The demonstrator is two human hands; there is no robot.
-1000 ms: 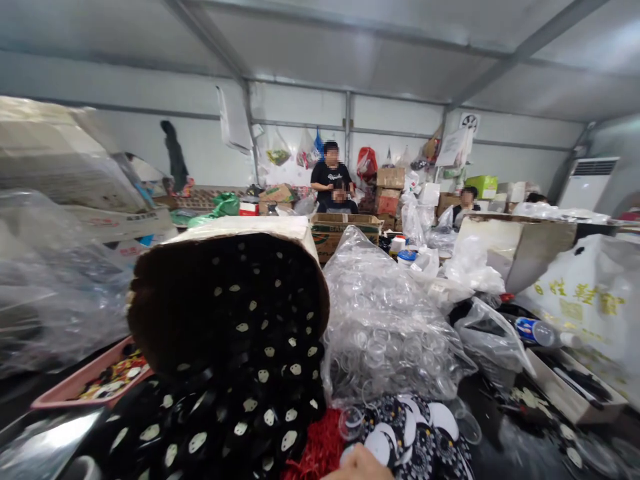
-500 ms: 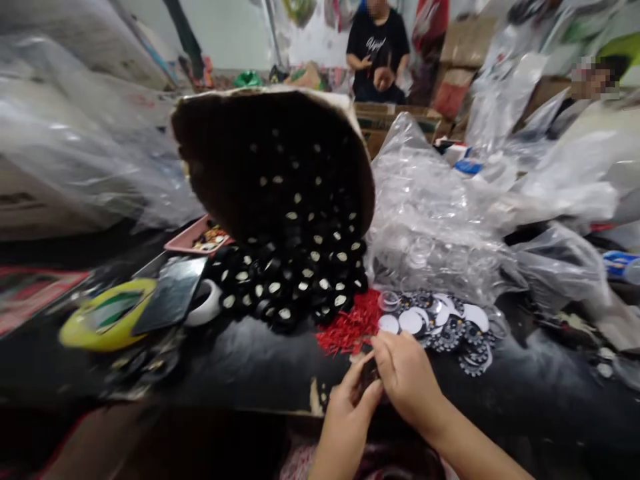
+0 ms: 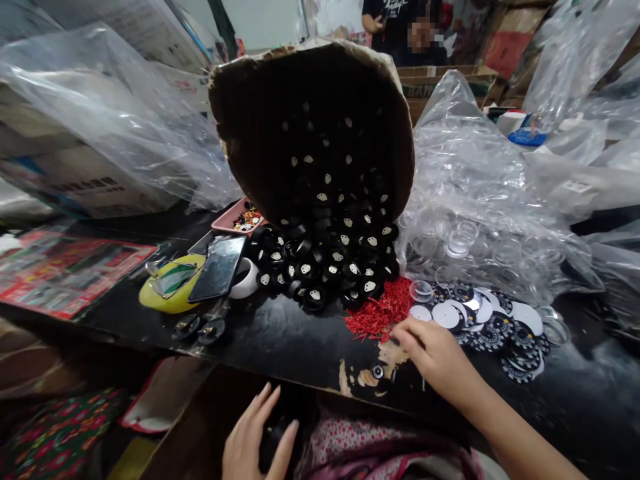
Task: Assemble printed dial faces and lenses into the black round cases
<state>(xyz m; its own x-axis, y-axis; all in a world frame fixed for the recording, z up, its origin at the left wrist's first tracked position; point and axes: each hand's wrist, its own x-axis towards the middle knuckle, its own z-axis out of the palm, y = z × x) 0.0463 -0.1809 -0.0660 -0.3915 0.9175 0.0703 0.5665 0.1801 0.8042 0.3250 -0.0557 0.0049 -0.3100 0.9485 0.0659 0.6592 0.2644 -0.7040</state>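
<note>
My left hand [image 3: 255,433] is below the table's front edge, thumb and fingers spread apart. A dark round piece [image 3: 275,433] shows in the gap between them, mostly in shadow; it does not look gripped. Above the tabletop, my right hand [image 3: 435,350] has its fingertips pinched at the near edge of a pile of small red slivers [image 3: 377,310]; what they hold is too small to make out. Right beside that hand lie black-and-white printed dial discs [image 3: 500,327], some white side up. A small round part [image 3: 377,371] rests near the table edge.
A tipped carton [image 3: 217,120] spills black round casings [image 3: 333,267]. Clear plastic rings [image 3: 460,240] fill a bag on the right. At left are a phone [image 3: 217,267], a white tape roll [image 3: 245,280], a yellow tape roll [image 3: 170,303] and a pink tray [image 3: 233,217]. A person [image 3: 395,30] stands behind.
My hands were together over the table edge around a small dark piece. Now the left has dropped down and left, opening out; the right has gone to the red pile. The view has shifted.
</note>
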